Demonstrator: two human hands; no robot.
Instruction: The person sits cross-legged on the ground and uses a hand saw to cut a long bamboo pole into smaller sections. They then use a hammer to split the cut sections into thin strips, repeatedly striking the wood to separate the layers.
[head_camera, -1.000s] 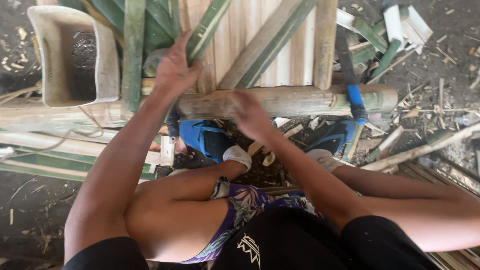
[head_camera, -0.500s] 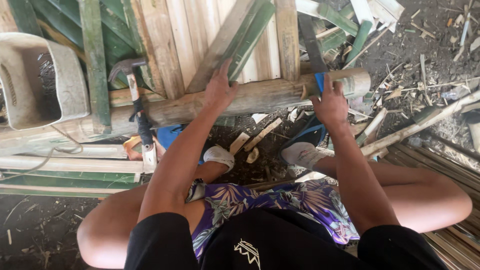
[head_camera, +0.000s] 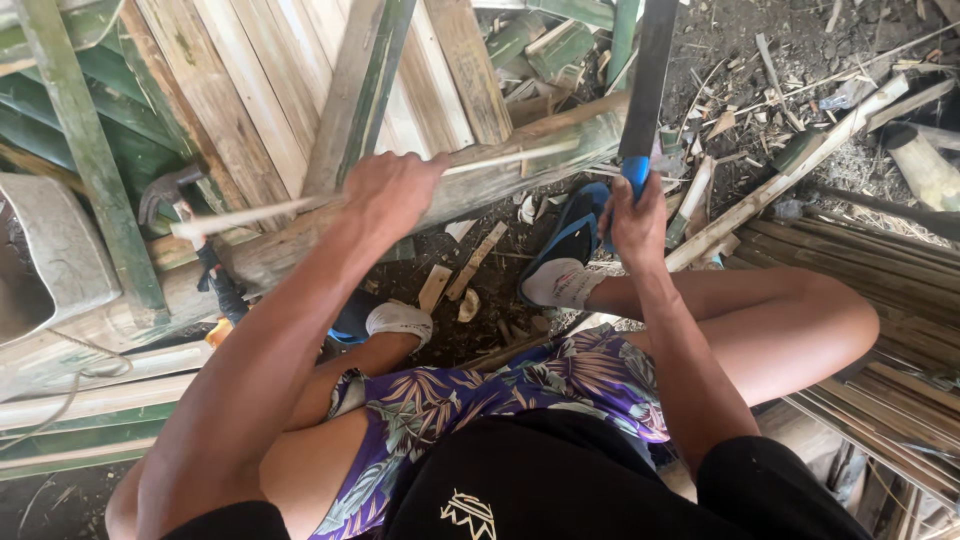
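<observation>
Left hand: your left hand (head_camera: 392, 190) is closing tight around a thin pale bamboo strip (head_camera: 500, 160), fingers wrapped over it, holding it down against the thick bamboo pole (head_camera: 300, 245).
Bamboo strip: it is running long and nearly level (slightly rising to the right) along the top of the pole, sticking out past your fist on both sides.
Right hand: your right hand (head_camera: 635, 215) is gripping the blue handle (head_camera: 634, 172) of a long dark blade (head_camera: 650, 75), fist fully shut on it, the blade pointing up and away from you.
Blade: its lower end is standing just beside the right end of the pole and the strip; whether the edge is touching either one cannot be told.
Pole: it is lying across in front of your feet, slanting up to the right, resting on flat split bamboo slats (head_camera: 260, 90).
Hammer: a hammer (head_camera: 190, 225) is lying against the pole, left of your left hand.
Feet: you are sitting with knees bent, blue sandals (head_camera: 570, 240) on, wood chips (head_camera: 470, 275) lying between them.
</observation>
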